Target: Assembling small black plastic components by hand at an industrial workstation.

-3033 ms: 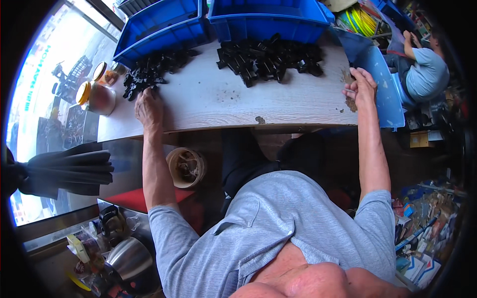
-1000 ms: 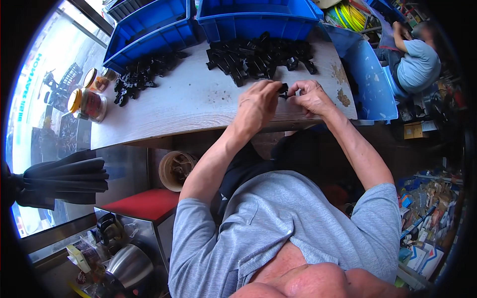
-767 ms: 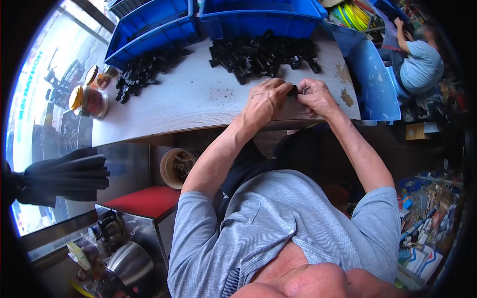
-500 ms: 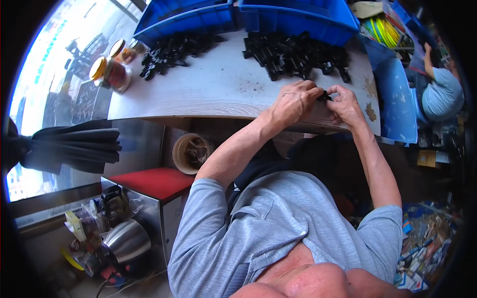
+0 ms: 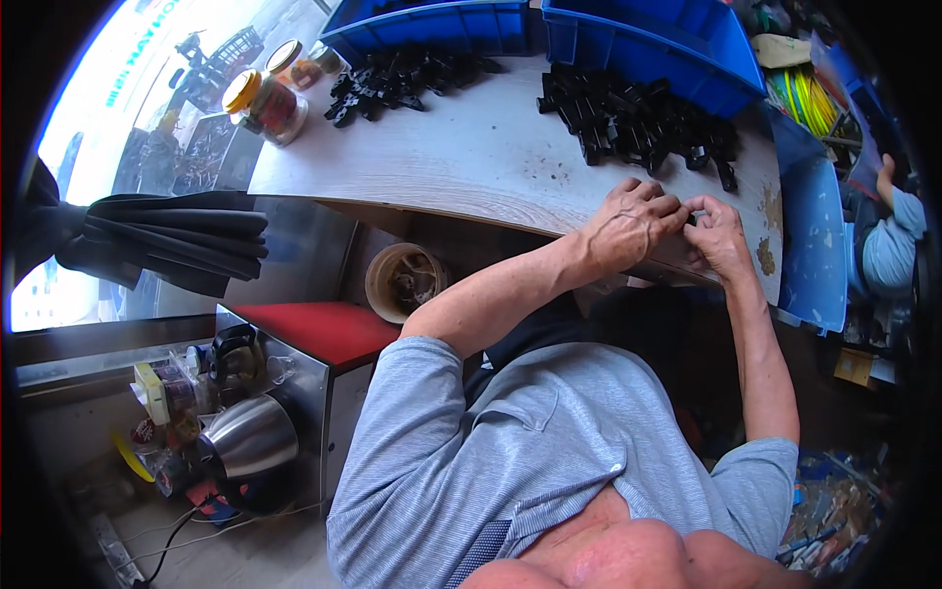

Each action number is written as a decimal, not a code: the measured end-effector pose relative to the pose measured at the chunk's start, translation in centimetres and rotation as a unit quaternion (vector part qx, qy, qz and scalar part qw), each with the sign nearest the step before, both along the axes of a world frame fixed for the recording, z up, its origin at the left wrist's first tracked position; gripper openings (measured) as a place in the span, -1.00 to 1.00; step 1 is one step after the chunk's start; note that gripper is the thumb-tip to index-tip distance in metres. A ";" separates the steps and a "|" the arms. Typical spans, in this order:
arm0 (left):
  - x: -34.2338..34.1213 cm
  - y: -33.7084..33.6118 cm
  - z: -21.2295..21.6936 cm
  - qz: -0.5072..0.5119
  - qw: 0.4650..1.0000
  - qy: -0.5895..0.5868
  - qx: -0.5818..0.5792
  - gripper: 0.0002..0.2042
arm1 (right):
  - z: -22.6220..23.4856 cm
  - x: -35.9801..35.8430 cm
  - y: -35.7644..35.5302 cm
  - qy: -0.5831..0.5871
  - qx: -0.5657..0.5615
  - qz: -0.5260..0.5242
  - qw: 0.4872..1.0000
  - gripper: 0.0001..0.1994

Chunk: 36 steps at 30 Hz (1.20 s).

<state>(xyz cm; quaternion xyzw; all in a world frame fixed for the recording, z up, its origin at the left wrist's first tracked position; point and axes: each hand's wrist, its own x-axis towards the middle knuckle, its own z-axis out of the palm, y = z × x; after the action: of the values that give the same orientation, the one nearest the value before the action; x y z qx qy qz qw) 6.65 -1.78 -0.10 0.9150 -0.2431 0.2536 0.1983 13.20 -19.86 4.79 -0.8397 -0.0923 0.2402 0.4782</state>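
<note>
My left hand (image 5: 631, 228) and right hand (image 5: 722, 239) meet, fingers pinched on a mostly hidden black part (image 5: 692, 218) between them: two-handed fiddling, I judge, calling next for steady fingertips. Beyond them: a black heap (image 5: 628, 120), then a blue bin (image 5: 628, 47).

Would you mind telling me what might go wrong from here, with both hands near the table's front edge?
The small black piece, mostly hidden between the left hand and the right hand, might slip off the front of the table. Also, either hand could perhaps nudge loose parts in the right-hand black pile just beyond.
</note>
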 end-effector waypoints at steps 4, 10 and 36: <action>0.0 0.0 0.2 -0.017 0.999 0.042 -0.020 -0.49 | -0.6 0.7 -1.3 -0.010 -0.015 0.016 1.000 -0.75; -1.8 14.7 1.2 0.249 0.956 -0.143 -0.054 -0.50 | 1.3 0.9 -2.8 0.036 0.057 -0.081 0.994 -0.63; 0.3 24.3 0.2 0.292 0.953 -0.025 0.080 -0.72 | -0.4 7.1 -3.1 -0.084 -0.087 -0.219 0.968 -0.69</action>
<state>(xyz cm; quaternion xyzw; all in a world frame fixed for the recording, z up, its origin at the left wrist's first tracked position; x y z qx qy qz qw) 6.96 22.53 0.07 0.9522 0.0100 0.3032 0.0354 20.29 -23.00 4.43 -0.8949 0.0754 0.0656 0.4350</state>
